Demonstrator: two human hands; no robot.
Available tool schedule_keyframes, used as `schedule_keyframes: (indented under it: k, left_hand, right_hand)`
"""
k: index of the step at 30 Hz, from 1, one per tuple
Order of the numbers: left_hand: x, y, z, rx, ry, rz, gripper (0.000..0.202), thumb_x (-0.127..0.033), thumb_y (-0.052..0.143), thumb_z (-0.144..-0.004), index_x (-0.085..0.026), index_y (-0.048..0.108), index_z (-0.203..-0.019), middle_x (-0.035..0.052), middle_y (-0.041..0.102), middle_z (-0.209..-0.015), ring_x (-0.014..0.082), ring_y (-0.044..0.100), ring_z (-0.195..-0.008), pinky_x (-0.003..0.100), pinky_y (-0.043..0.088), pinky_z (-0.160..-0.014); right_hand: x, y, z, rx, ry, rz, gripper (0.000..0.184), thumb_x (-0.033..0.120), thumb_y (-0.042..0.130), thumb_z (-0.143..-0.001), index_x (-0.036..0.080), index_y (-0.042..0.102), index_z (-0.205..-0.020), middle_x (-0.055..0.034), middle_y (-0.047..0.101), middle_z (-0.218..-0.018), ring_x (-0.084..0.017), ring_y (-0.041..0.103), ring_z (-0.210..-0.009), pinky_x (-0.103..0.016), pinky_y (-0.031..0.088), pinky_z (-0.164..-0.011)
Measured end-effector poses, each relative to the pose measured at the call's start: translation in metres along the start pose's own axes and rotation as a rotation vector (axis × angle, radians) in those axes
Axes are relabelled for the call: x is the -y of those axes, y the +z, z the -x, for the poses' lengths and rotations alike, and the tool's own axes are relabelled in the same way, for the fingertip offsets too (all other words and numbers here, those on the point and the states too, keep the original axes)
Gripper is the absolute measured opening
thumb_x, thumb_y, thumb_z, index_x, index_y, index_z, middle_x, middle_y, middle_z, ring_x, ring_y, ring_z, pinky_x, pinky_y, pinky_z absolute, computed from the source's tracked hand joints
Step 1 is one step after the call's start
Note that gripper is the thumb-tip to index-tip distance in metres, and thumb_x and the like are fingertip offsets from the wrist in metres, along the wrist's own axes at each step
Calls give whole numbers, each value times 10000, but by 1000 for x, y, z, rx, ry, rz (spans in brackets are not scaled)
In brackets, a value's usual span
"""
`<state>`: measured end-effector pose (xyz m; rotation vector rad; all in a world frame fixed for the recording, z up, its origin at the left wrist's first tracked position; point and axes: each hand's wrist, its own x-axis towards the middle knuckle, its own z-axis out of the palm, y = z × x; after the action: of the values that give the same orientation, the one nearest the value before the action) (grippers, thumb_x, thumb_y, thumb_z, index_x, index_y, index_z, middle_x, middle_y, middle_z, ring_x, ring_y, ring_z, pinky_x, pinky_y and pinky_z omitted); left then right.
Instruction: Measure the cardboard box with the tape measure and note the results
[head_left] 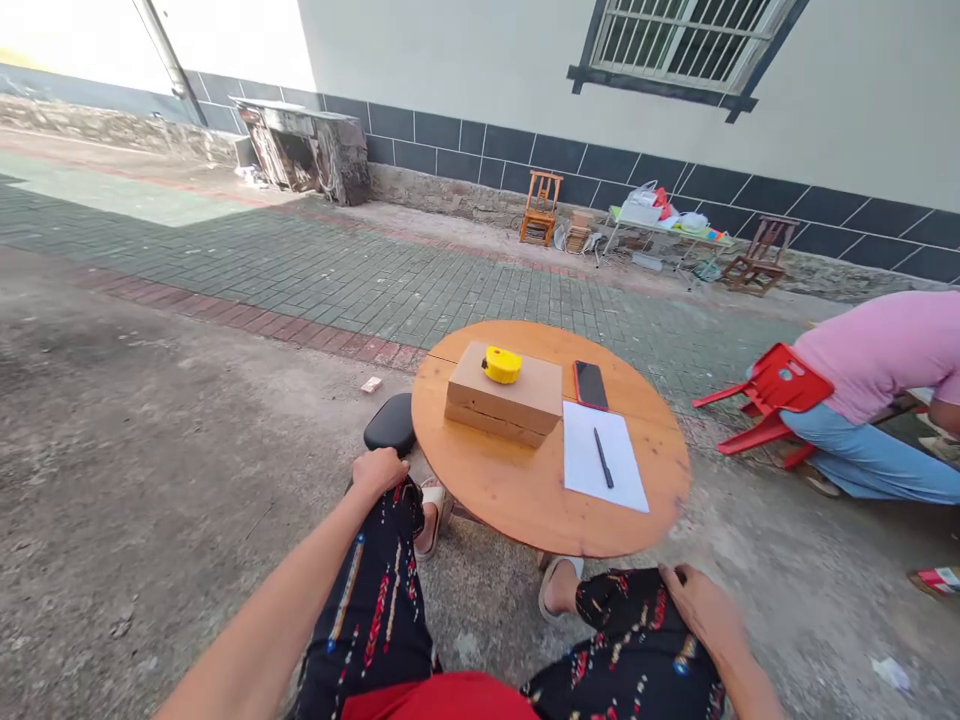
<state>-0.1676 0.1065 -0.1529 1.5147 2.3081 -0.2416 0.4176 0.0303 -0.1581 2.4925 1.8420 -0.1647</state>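
Note:
I sit before a low round wooden table. My left hand rests closed on my left knee, its fingers curled over the patterned dark trousers. My right hand lies on my right knee with fingers bent over the cloth. Neither hand holds a separate object. On the table stand two stacked cardboard boxes with a yellow tape measure on top. Beside them lie a phone with a red case and a white sheet of paper with a black pen on it.
A black stool seat stands left of the table. At right, a person in a pink top bends by a red plastic chair. Wooden chairs and a cluttered small table stand along the tiled wall.

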Motion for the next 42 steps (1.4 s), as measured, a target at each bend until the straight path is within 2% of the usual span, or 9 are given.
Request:
schedule_keyframes:
  k: [5,9,13,17,22,26,31,36,42]
  left_hand:
    - [-4,-3,7,-106,20,12,341,-430,597,-954,-151,629,-1147,80,660,-1134,209,651,-996,430,550,-880]
    - [-3,4,22,-234,74,25,313,-397,490,-962,-173,699,-1026,123,707,-1078,281,644,-1059,417,515,-861]
    - [2,17,39,-366,103,33,379,-339,429,-932,-221,675,-1195,110,644,-1322,295,542,-1264,427,435,-991]
    - [5,24,41,-424,88,36,411,-341,419,-925,-208,670,-1221,108,612,-1378,289,520,-1288,434,380,-1042]
    - [2,20,25,-424,100,70,337,-334,421,-913,-225,736,-965,95,731,-1102,283,620,-1091,401,423,-914]
    - [-2,21,19,-452,109,139,323,-305,424,-902,-210,733,-906,109,735,-1033,294,625,-1059,411,410,-897]
    - [-7,24,15,-482,136,247,304,-306,448,-888,-202,729,-837,120,730,-944,299,634,-1004,420,411,-897]
    - [-5,26,15,-541,149,397,271,-262,472,-872,-210,737,-891,102,742,-1021,286,641,-1045,419,432,-954]
    - [-4,-9,36,-723,160,748,402,-266,423,-891,-167,661,-1200,113,582,-1390,283,496,-1319,411,344,-1140]
  right_hand:
    - [4,11,16,-5,-13,-11,567,525,342,-871,173,755,-1035,-186,747,-1121,-378,709,-1057,-486,546,-890]
    - [9,33,31,-166,-5,-78,638,516,301,-842,142,710,-1160,-190,615,-1375,-401,594,-1254,-554,512,-991]
    - [34,10,46,-84,-78,-390,454,547,417,-815,286,771,-927,-98,774,-1079,-343,727,-1023,-437,618,-847]
    - [107,-74,56,-248,-192,-634,350,558,553,-820,300,765,-925,-59,794,-956,-306,750,-892,-398,622,-810]
    - [229,-173,25,-501,-647,-683,231,423,544,-917,287,725,-963,-49,764,-957,-251,718,-895,-380,584,-849]
    - [310,-196,-33,-380,-858,-604,498,456,606,-865,226,585,-1307,-96,602,-1376,-296,562,-1273,-495,491,-1033]
    - [377,-202,-76,-114,-803,-485,738,568,697,-750,179,538,-1357,-138,536,-1429,-348,444,-1379,-533,316,-1152]
    - [393,-205,-76,4,-679,-602,607,541,748,-682,163,665,-1150,-113,727,-1074,-319,654,-1057,-453,457,-968]
    - [346,-207,-74,72,-518,-1014,547,567,653,-733,161,661,-1099,-90,743,-1009,-223,685,-883,-308,522,-738]
